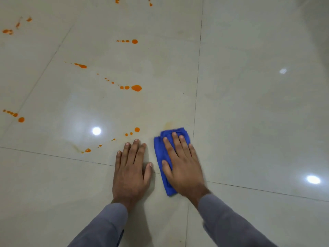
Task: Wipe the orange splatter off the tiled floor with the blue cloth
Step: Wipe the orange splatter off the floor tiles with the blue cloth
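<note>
Glossy floor tiles (249, 104) are carrying orange drops (136, 88) mostly unwiped; right hand (183, 164), fingers straight, is pressing the cloth (161, 152) near a faint smear (168, 124); left hand (131, 168) is resting flat.

The cloth (162, 157) under the right hand (183, 166) is a plain, saturated blue. The tiled floor (249, 113) is glossy pale cream, ruled by thin dark grout lines and dotted with white light reflections. Bright orange splatter (136, 88) runs in dotted trails of drops beyond and to the left of the left hand (130, 172). A faint yellowish smear (168, 124) shows just beyond the cloth. Both sleeves (231, 227) are grey.
</note>
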